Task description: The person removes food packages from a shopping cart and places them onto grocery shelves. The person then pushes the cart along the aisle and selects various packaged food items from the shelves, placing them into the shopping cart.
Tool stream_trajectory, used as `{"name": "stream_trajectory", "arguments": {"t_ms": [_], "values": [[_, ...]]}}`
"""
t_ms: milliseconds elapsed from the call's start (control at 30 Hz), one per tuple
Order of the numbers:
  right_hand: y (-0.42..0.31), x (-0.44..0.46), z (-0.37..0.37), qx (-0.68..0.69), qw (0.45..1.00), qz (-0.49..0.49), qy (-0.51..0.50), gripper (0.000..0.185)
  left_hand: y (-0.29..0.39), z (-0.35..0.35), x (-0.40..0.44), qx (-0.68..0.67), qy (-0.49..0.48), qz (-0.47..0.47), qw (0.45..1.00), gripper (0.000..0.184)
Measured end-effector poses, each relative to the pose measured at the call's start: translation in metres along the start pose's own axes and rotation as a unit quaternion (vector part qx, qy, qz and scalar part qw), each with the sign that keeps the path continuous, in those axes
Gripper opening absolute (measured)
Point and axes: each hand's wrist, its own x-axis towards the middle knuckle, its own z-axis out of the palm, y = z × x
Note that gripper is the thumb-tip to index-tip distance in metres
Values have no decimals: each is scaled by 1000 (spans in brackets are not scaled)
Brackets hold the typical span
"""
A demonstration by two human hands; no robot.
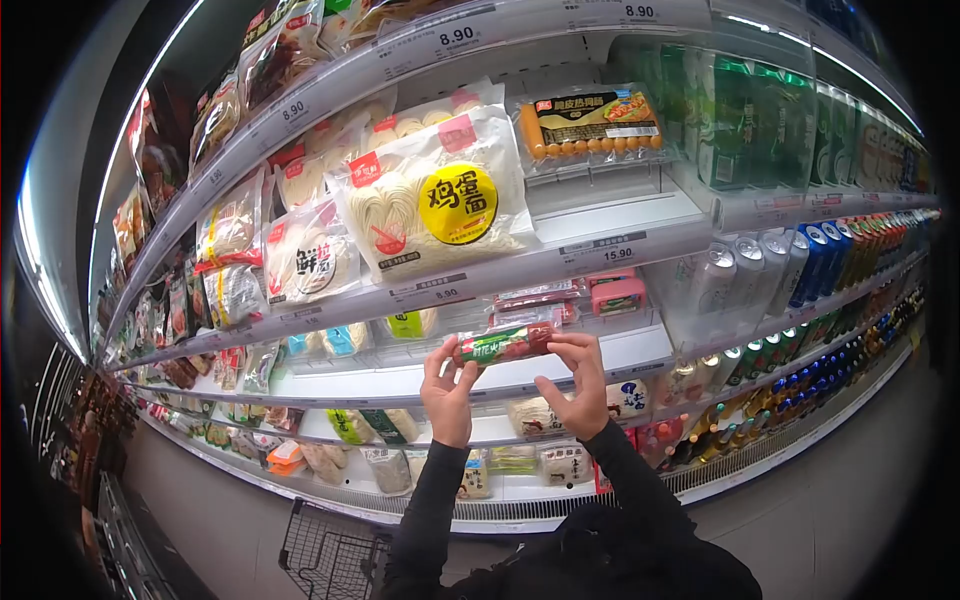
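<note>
Centre frame | left hand (448, 402) pinches sausage (506, 344); right hand (582, 388) half-open, fingertips at its right end | step: apparently inspecting | next: likely needs steady support

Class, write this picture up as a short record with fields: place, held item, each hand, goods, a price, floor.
Place: stocked shop shelves
Held item: red-and-green packet, roughly level
Left hand: grip on the packet's left end
Right hand: fingers at its right end, thumb spread apart
Goods above: noodle bag with a yellow circle; sausage pack to its right
Goods at right: silver cans, blue cans
Price: tag reading 15.90
Floor: wire cart, lower left
</note>
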Motion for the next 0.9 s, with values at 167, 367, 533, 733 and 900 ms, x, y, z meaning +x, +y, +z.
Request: {"name": "stream_trajectory", "arguments": {"t_ms": [167, 367, 533, 733, 900], "values": [[-24, -49, 28, 120, 990, 76, 4, 50, 31, -41, -62, -11, 70, -3, 997, 85], [-55, -92, 104, 299, 934, 159, -114, 60, 86, -119, -139, -53, 114, -52, 991, 83], [-88, -127, 172, 382, 855, 240, -255, 59, 121, -180, -204, -28, 188, 3, 982, 75], [-132, -144, 240, 317, 851, 197, -369, 59, 163, -227, -280, -17, 319, 63, 945, 59], [-167, -176, 295, 335, 775, 194, -499, 55, 183, -256, -358, 38, 413, 62, 908, 53]]}}
